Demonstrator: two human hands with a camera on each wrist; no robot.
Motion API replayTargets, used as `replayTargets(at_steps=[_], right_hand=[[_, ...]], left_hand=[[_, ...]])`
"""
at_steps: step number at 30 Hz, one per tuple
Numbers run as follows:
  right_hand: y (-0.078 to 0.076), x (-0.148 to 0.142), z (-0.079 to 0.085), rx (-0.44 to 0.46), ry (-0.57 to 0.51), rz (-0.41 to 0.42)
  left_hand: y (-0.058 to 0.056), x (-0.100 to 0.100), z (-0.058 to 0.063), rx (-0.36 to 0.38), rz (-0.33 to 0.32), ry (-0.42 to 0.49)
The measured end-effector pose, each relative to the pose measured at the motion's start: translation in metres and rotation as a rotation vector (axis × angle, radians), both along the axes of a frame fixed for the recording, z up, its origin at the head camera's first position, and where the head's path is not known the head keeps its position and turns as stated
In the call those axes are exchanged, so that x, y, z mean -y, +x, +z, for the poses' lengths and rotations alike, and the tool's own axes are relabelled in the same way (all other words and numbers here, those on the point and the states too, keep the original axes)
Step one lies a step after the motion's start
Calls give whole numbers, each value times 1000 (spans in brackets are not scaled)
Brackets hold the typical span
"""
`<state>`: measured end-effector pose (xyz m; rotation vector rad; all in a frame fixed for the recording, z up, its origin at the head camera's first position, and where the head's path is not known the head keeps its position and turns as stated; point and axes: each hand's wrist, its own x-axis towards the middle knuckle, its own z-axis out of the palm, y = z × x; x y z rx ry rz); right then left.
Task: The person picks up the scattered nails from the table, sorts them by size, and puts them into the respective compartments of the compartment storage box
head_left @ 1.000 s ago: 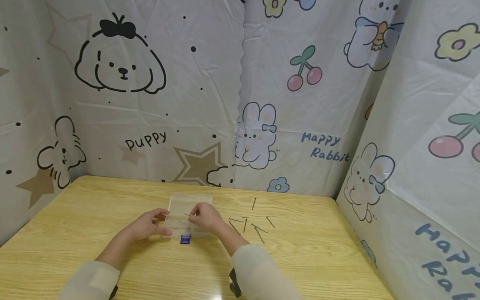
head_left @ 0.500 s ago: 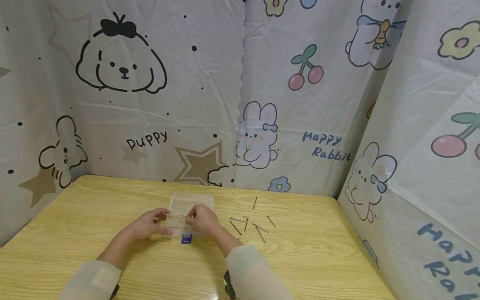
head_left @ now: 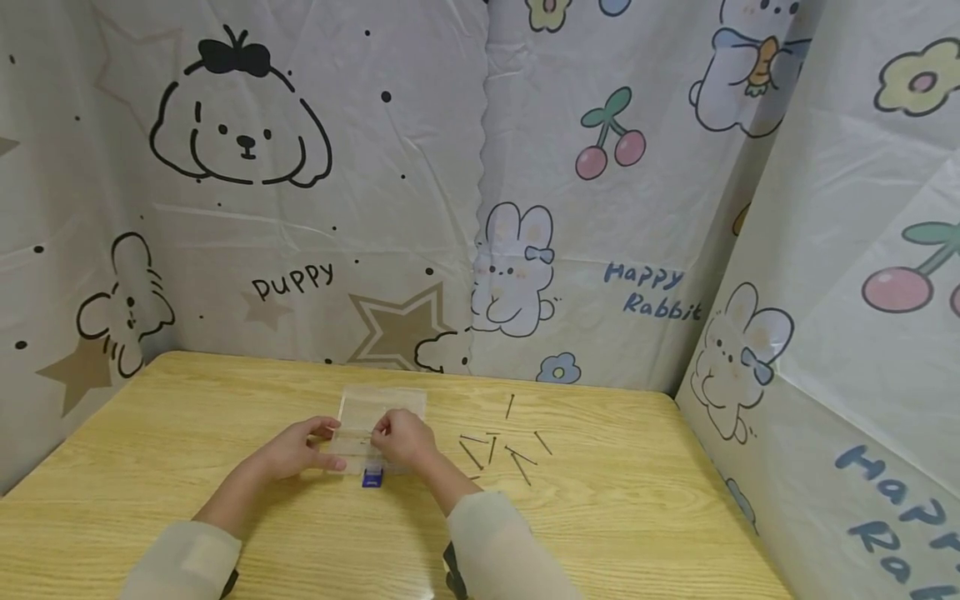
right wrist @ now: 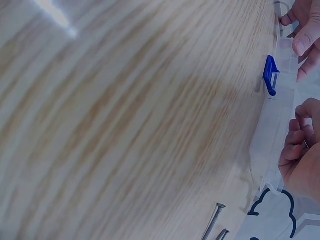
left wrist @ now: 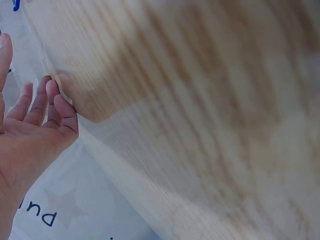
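A clear plastic box [head_left: 382,400] lies opened on the table, its lid leaning away at the back and a blue latch [head_left: 372,478] at its front. My left hand [head_left: 294,448] holds the box's left end, thumb by the front corner and fingers farther back. Over the box, my right hand [head_left: 405,437] pinches a nail, mostly hidden by the fingers. The right wrist view shows the box's front wall [right wrist: 272,135] and the curled right fingers [right wrist: 293,145] just above it. In the left wrist view, the left fingers [left wrist: 52,107] are bent at the box's edge.
Several loose nails [head_left: 521,468] lie scattered on the wooden table [head_left: 615,517] to the right of the box. One nail [head_left: 510,407] lies farther back. A printed curtain [head_left: 420,208] hangs behind the table and along its sides.
My right hand has shifted slightly left and lower over the box, and less of the nail shows beyond the fingertips. The left hand stays in place.
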<state>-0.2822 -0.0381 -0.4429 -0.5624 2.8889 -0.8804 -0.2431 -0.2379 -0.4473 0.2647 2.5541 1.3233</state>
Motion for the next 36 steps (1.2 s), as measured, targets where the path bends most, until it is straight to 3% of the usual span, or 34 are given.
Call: replayTargets(at_steps=[8, 16, 23, 36], right_hand=[[-1, -2, 0, 14, -41, -9], [-4, -9, 3, 52, -107, 41], [-4, -19, 7, 56, -94, 80], [-7, -45, 10, 41, -61, 74]], left_hand=[[0, -1, 1, -10, -6, -8], [0, -2, 2, -9, 7, -25], [2, -2, 4, -6, 0, -37], [2, -1, 3, -8, -18, -29]])
